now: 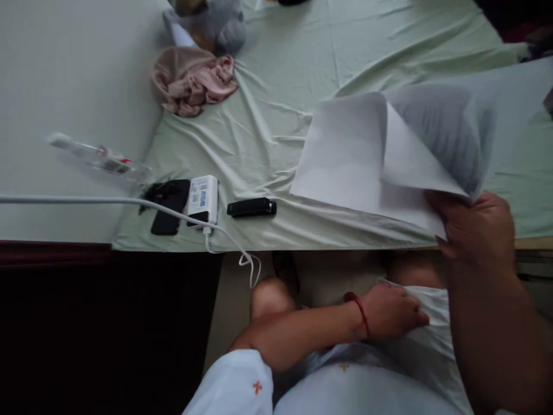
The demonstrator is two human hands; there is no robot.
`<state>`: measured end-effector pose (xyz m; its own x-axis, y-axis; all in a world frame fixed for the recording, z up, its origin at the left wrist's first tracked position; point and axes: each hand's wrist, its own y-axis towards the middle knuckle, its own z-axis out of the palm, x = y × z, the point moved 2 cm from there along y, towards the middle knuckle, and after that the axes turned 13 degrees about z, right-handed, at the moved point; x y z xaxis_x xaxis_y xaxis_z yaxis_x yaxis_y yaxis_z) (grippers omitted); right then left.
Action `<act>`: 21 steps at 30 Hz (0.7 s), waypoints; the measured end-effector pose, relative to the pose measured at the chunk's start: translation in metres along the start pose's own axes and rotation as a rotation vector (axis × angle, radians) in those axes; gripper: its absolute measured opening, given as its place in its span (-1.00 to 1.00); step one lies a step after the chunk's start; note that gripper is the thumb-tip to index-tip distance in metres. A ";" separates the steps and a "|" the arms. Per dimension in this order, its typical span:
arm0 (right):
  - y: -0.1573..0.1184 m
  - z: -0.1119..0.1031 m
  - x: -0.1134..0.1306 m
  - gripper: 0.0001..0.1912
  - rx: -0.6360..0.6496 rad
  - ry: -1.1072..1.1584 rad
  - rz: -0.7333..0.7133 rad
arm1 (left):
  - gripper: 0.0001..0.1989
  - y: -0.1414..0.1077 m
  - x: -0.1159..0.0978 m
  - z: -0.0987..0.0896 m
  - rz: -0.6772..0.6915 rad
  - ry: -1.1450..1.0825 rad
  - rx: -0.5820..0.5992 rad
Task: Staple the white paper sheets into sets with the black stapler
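Note:
My right hand (477,230) is closed on the lower right corner of some paper sheets (341,153) above the pale green cloth (276,124). One sheet is folded over, and blurred print shows on another. My left hand (395,313), with a red band at the wrist, rests low over my lap, near the white clothing on my leg. Its fingers are curled, and what they hold, if anything, is hidden. A black stapler (251,207) lies on the cloth to the left of the sheets.
Left of the stapler are a white power bank (203,199) with a cable and a black phone (170,207). A clear bottle (103,158) lies further left. Pinkish cloth (194,83) is bunched behind them. The cloth's front edge is above my knees.

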<state>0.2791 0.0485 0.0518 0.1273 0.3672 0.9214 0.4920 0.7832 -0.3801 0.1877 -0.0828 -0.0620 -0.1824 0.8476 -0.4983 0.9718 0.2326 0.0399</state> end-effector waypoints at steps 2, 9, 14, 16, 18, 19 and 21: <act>-0.001 0.001 -0.001 -0.64 -0.019 0.022 0.035 | -0.75 -0.003 0.016 -0.015 -0.109 0.034 -0.054; 0.000 0.004 -0.010 -0.64 -0.013 0.110 0.088 | -0.70 -0.004 0.047 -0.037 -0.452 0.060 -0.301; 0.000 0.003 -0.021 -0.52 0.032 0.220 0.103 | -0.70 -0.002 0.047 -0.032 -0.594 -0.057 -0.394; -0.002 0.006 -0.022 -0.54 0.067 0.239 0.121 | -0.73 -0.011 0.051 -0.037 -0.548 -0.186 -0.403; -0.004 0.012 -0.020 -0.59 0.137 0.254 0.148 | -0.60 -0.024 0.056 -0.048 -0.391 -0.431 -0.414; -0.005 0.017 -0.019 -0.61 0.181 0.260 0.158 | -0.59 -0.034 0.059 -0.055 -0.320 -0.582 -0.420; -0.005 0.029 -0.018 -0.66 0.269 0.254 0.165 | -0.75 -0.057 0.065 -0.074 -0.289 -0.818 -0.463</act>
<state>0.2499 0.0524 0.0348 0.4111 0.3898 0.8241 0.2083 0.8399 -0.5012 0.1095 -0.0055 -0.0330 -0.0743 0.1778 -0.9813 0.7196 0.6908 0.0707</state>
